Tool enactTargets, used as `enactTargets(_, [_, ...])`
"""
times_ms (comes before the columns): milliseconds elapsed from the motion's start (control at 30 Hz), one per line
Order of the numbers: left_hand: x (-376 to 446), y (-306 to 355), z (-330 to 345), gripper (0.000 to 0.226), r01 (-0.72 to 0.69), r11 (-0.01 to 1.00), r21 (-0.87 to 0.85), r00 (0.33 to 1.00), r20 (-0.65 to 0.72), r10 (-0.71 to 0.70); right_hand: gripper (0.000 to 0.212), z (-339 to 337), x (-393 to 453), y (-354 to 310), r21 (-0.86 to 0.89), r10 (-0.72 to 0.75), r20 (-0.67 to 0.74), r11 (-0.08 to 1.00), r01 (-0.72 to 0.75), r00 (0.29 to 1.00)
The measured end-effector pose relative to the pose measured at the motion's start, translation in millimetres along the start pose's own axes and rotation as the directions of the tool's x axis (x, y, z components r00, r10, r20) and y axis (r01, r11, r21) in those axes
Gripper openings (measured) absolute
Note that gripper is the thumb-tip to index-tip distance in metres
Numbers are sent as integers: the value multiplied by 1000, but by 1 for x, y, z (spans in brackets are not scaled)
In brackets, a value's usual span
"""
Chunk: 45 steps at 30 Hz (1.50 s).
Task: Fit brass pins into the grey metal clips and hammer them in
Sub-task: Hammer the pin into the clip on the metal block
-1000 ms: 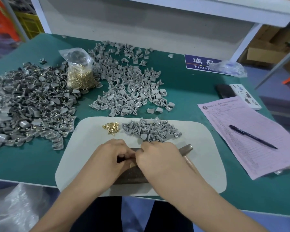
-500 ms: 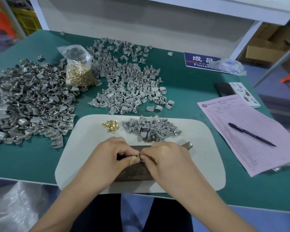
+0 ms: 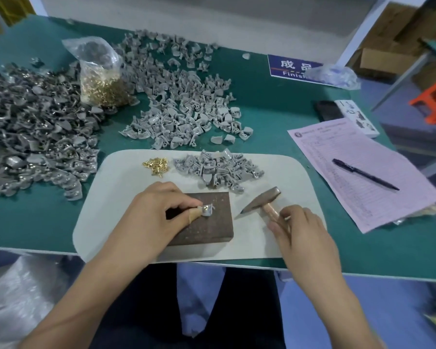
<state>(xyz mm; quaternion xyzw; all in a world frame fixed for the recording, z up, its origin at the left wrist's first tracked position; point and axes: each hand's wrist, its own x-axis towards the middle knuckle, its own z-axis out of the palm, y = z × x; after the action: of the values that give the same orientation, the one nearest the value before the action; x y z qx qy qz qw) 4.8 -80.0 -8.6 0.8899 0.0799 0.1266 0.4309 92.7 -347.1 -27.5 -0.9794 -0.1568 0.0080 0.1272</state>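
Observation:
My left hand (image 3: pixel 156 212) pinches a grey metal clip (image 3: pixel 208 210) with a brass pin in it, holding it down on a dark brown block (image 3: pixel 207 230). My right hand (image 3: pixel 297 227) grips the wooden handle of a small hammer (image 3: pixel 261 200), which lies on the white mat (image 3: pixel 126 187) right of the block. A small heap of loose brass pins (image 3: pixel 156 166) and a pile of grey clips (image 3: pixel 219 170) lie on the mat's far side.
Large heaps of grey clips (image 3: pixel 181 96) and darker parts (image 3: pixel 28 127) cover the green table, with a clear bag of brass pins (image 3: pixel 101 79) between them. To the right lie a pink form (image 3: pixel 363 172), a pen (image 3: pixel 365 174), a phone (image 3: pixel 329 110) and a blue sign (image 3: pixel 293 66).
Both hands were together over the block, fitting the pin. My right hand has moved right and taken hold of the hammer's handle; my left hand stays on the clip.

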Motion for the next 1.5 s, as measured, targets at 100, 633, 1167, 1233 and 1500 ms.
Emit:
enactTargets(100, [-3,-1,2,12,-17,1000,24,999,-28,18,27,-4,4,-3,-53,-18,-27,998,16,999])
enactTargets(633, [-5,2,3,12,-79,994,79,994,-75,85,32,-44,3,-53,430,-281,-130,848,309,951])
enactTargets(1167, [-9,3,9,12,-34,998,54,991,-131,41,40,-32,-17,-66,346,-317,-164,868,355,934])
enactTargets(1233, [-10,3,9,14,-35,998,48,991,-127,40,44,-23,-26,-70,344,-318,-103,877,334,942])
enactTargets(1500, [-11,4,9,12,-37,998,47,990,-137,43,43,-28,-21,-69,358,-266,-178,880,314,947])
